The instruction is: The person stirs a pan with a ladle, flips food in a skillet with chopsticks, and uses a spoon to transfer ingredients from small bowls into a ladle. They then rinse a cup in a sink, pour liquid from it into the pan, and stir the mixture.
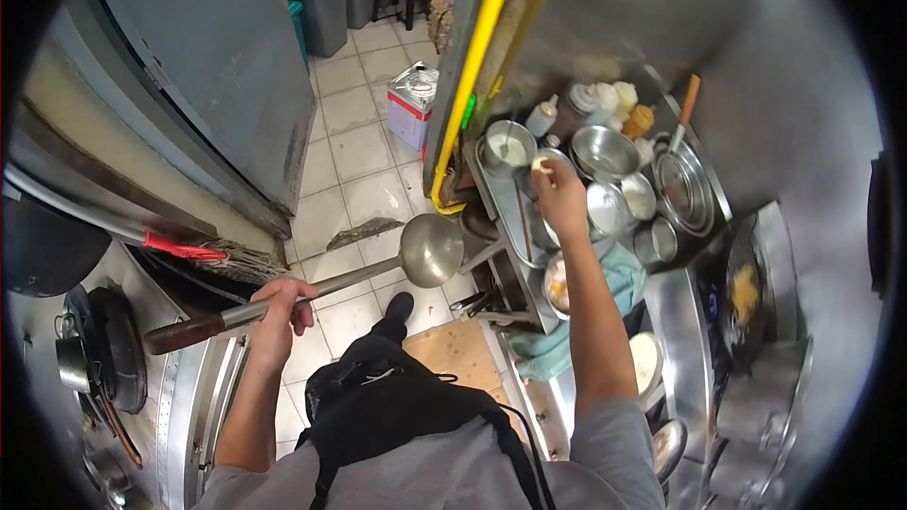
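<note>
My left hand grips the long handle of a big steel ladle, whose bowl hangs over the tiled floor beside the counter. My right hand reaches over a group of steel seasoning bowls on the shelf and pinches something small and pale at its fingertips, just above one bowl. What that pale thing is I cannot tell.
Squeeze bottles stand behind the bowls, next to stacked steel basins. A yellow pipe runs up the shelf's edge. A wok sits at the right, a dark burner at the left. A white-red tin stands on the floor.
</note>
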